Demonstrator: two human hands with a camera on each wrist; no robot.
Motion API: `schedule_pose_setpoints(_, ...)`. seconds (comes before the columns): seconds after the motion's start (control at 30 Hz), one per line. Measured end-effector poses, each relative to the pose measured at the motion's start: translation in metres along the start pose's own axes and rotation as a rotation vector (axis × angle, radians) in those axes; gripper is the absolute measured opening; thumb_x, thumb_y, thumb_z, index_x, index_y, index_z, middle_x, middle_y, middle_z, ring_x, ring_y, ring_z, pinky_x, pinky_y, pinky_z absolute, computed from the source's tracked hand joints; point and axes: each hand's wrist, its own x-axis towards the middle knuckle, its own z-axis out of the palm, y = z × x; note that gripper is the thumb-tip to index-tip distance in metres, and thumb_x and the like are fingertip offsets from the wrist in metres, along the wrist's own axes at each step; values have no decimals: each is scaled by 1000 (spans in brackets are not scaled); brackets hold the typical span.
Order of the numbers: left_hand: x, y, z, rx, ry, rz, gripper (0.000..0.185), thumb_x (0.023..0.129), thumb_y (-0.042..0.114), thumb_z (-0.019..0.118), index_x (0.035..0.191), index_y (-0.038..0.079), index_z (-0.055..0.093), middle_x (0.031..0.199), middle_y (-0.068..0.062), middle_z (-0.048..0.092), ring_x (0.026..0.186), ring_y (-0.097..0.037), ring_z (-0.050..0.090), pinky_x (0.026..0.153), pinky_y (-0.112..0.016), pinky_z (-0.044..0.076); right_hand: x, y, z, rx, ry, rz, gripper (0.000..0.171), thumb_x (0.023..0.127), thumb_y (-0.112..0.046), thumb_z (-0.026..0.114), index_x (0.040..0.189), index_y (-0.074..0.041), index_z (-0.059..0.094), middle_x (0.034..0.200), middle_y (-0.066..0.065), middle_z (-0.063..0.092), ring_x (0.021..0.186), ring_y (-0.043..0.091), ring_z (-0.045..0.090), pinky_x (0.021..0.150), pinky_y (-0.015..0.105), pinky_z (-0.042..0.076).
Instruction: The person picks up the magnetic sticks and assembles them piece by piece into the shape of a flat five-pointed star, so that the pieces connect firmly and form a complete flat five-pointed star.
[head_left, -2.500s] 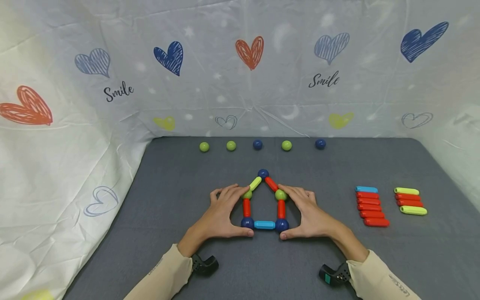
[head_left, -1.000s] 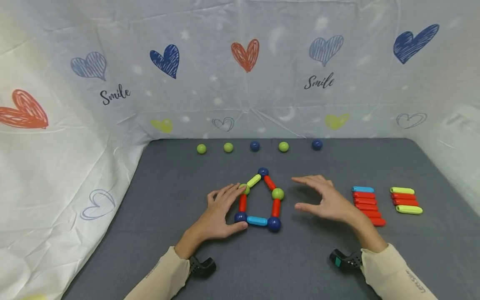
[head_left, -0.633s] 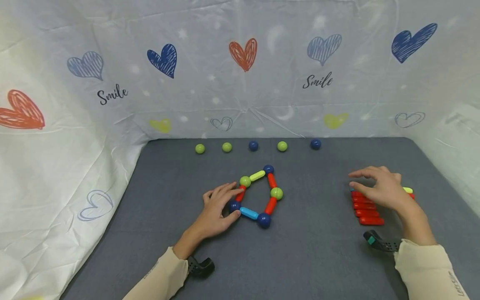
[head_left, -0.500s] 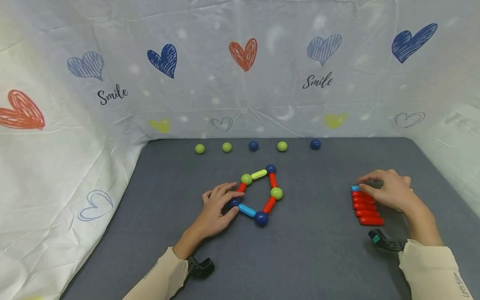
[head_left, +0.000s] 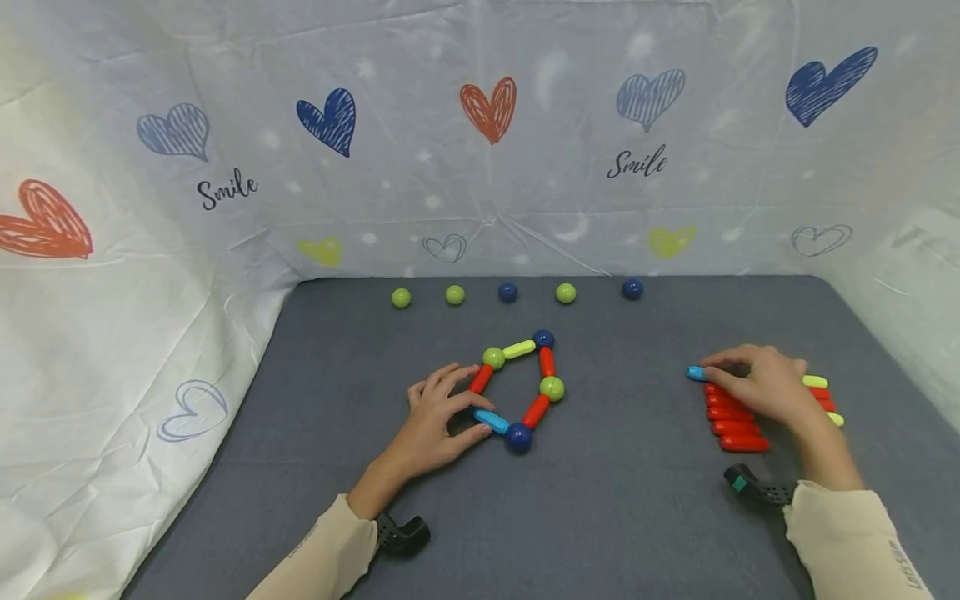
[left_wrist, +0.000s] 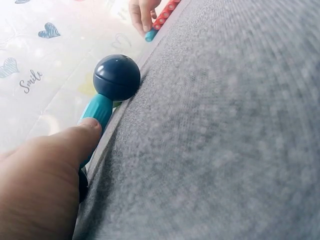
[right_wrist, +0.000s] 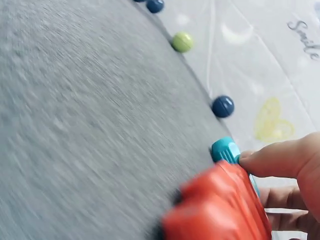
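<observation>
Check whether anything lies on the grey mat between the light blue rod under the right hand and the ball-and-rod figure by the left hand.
Nothing visible: the grey mat is bare between the light blue rod, pinched by the right hand, and the ball-and-rod figure.
</observation>
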Motion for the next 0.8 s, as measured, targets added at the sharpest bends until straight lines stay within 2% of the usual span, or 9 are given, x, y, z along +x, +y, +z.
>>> schedule_pose_setpoints(0.13,0,0,0,21,14,-2,20,90,37,78,108,35,71,157,-5,46,151,-40,28,105,-65,16,2,-12,9,-14,17,-53,27,96,-31,71,113,-12,79,110,21,72,97,37,55,74,48,19)
schedule_pose_setpoints(0.37,0,-1,0,66,46,-25,17,92,37,75,107,31,71,154,-7,48,150,-39,29,105,-64,16,3,-40,25,-15,60,-153,19,95,-26,72,111,-17,80,101,13,71,88,26,46,74,45,13)
schedule_pose_setpoints(0.57,0,-2,0,91,100,-47,16,92,34,76,106,27,72,154,-7,49,148,-38,30,106,-64,16,6,-67,45,-4,91,-246,20,90,-26,77,109,-21,81,93,3,70,82,20,48,74,40,15)
schedule_pose_setpoints(0.7,0,-3,0,116,118,-43,17,90,35,77,104,26,72,152,-7,51,149,-37,30,107,-64,17,6,-84,57,23,70,-303,23,89,-21,78,112,-21,80,90,-1,67,82,18,51,76,39,17)
schedule_pose_setpoints(0.8,1,-3,0,127,108,-2,20,89,36,78,107,28,73,151,-6,53,149,-40,31,105,-65,18,5,-95,64,45,32,-341,29,88,-14,78,116,-21,79,91,-3,66,84,17,52,77,39,18)
